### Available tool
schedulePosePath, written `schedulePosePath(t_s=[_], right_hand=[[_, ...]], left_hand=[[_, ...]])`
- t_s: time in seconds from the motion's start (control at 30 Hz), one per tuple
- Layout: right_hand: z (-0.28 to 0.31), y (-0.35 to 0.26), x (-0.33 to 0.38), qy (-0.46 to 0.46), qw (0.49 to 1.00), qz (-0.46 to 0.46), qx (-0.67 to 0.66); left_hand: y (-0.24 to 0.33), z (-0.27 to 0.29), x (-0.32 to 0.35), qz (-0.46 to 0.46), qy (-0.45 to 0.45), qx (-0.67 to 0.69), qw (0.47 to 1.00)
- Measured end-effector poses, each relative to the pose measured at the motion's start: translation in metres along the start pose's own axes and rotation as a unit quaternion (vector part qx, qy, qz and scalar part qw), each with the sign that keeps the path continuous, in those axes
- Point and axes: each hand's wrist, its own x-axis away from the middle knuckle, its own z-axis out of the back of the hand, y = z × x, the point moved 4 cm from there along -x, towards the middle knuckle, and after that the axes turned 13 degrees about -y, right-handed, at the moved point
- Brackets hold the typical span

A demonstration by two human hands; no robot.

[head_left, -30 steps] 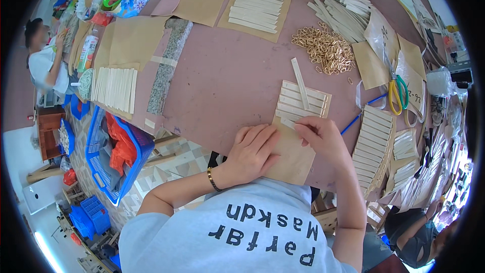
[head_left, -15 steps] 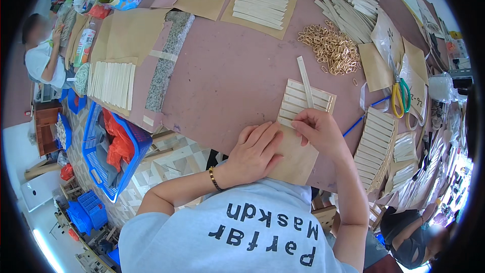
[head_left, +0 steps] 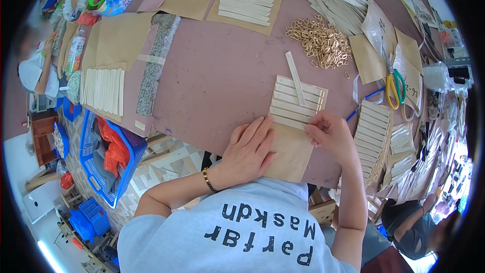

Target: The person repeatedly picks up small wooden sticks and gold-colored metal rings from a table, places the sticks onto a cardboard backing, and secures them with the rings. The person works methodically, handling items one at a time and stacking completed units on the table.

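Bare bench [head_left: 202, 76] lies beyond the left hand [head_left: 247, 149], which rests flat, fingers parted, gripping nothing, hiding part of one brown card [head_left: 289, 154]. One loose strip [head_left: 295, 77] juts past its far edge. The right hand [head_left: 331, 134] covers the right end of the lowest strip [head_left: 289, 122]; I cannot tell whether its nearly closed fingers pinch it.

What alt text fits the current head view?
A person's left hand lies across the left edge of a brown card, the right hand at the right end of its lowest pale strip. Gold-coloured links and scissors lie beyond.
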Motion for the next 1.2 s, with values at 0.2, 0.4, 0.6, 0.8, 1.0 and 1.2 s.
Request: schedulePosePath(t_s=[0.2,0.4,0.6,0.8,1.0,1.2], right_hand=[[0.001,-0.004,-0.001,0.032,0.997,0.005,0.063],[-0.001,-0.01,0.0,0.058,0.985,0.015,0.164],[0.001,-0.032,0.003,0.128,0.93,0.061,0.34],[-0.001,-0.063,-0.03,0.146,0.796,0.31,0.499],[0.005,-0.077,-0.047,0.068,0.764,0.29,0.573],[0.005,-0.077,-0.041,0.083,0.73,0.334,0.591]], left_hand=[[-0.001,-0.001,-0.001,0.002,-0.001,-0.008,1.0],[-0.001,0.0,-0.002,-0.001,-0.003,-0.017,1.0],[-0.001,0.013,-0.008,-0.01,0.001,0.009,1.0],[-0.035,0.058,-0.074,-0.027,0.1,0.064,0.992],[-0.103,0.063,-0.176,-0.011,0.181,0.0,0.983],[-0.115,0.058,-0.207,0.037,0.15,0.005,0.988]])
